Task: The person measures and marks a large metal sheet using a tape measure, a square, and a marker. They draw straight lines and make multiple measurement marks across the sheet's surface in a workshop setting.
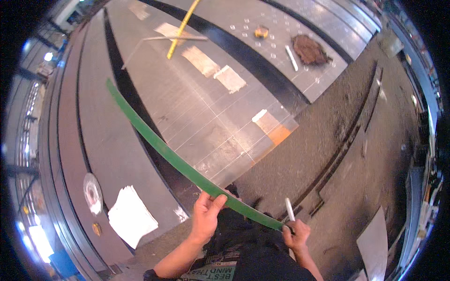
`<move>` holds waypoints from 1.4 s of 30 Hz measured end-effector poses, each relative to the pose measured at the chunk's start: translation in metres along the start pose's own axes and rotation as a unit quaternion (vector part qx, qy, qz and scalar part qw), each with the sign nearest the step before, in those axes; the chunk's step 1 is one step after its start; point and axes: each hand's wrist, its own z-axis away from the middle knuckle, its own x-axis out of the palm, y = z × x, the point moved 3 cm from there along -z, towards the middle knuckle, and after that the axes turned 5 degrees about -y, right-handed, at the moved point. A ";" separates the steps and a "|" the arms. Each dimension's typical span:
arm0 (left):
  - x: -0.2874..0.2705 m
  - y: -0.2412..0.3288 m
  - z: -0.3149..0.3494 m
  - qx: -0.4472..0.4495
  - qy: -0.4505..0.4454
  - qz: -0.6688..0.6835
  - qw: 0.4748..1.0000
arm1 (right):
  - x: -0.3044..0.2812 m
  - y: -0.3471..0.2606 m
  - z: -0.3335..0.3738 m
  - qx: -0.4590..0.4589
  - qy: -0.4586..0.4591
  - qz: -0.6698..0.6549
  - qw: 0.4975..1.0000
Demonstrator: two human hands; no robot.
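A long, narrow green strip (173, 159) runs slantwise from over the dark gap in the metal surface at upper left down to my body. My left hand (206, 216) grips it near the lower middle, thumb on top and fingers partly hidden beneath. At its near end, my right hand (296, 234) is closed round the strip's tip. A white pen-like stick (289, 209), perhaps a marker, also sticks up from that hand. The strip is held up off the floor, in front of my dark shirt.
Large grey plates (201, 107) with scribed lines lie ahead, split by dark gaps. On them are a yellow tape measure blade (183, 28), tan patches (200, 61), a brown rag (309, 49) and a white stick (291, 58). White sheets (132, 215) and a disc (93, 194) lie left.
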 end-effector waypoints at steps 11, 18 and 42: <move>-0.183 0.108 0.037 0.180 0.191 0.127 0.957 | -0.068 0.138 0.056 0.223 0.146 -0.382 0.885; -0.352 0.048 0.060 0.169 0.384 -0.017 0.908 | -0.046 0.232 0.163 0.428 0.137 -0.567 0.690; -0.328 -0.141 0.114 0.141 0.513 -0.330 0.780 | 0.123 0.173 -0.008 0.439 -0.141 -0.458 0.760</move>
